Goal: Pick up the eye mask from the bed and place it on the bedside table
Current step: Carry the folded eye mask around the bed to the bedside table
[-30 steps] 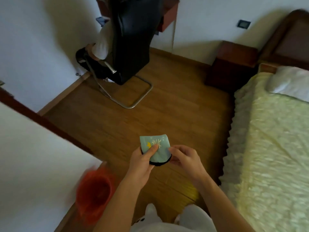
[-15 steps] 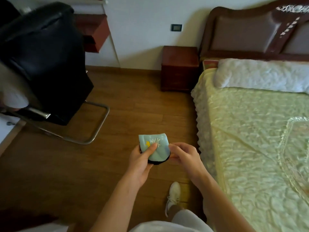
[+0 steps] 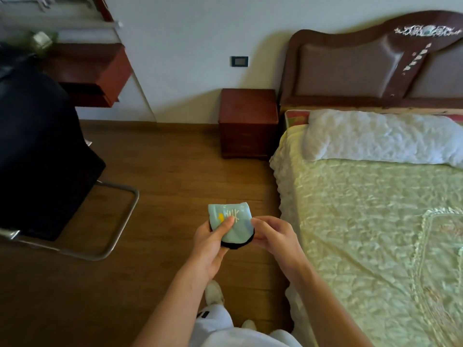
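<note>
Both hands hold the folded pale-blue fabric eye mask with black edging [image 3: 231, 227] over the wooden floor: left hand [image 3: 211, 242] pinches its 9 o'clock side, right hand [image 3: 274, 236] its 3 o'clock edge. The dark red wooden bedside table [image 3: 248, 121], at 12 o'clock, has closed drawers.

Both hands hold a folded light-blue eye mask [image 3: 231, 227] with a black underside over the wooden floor [image 3: 175, 186]. The left hand [image 3: 210, 246] cups it from below, thumb pressed on its printed face; the right hand [image 3: 274, 237] pinches its right edge. Beyond the grip, well apart, stands the dark red bedside table [image 3: 248, 122] against the wall. Right of the grip lies the bed [image 3: 375, 221] with a white pillow [image 3: 380, 136]. Left of it stands a black chair [image 3: 37, 156].
</note>
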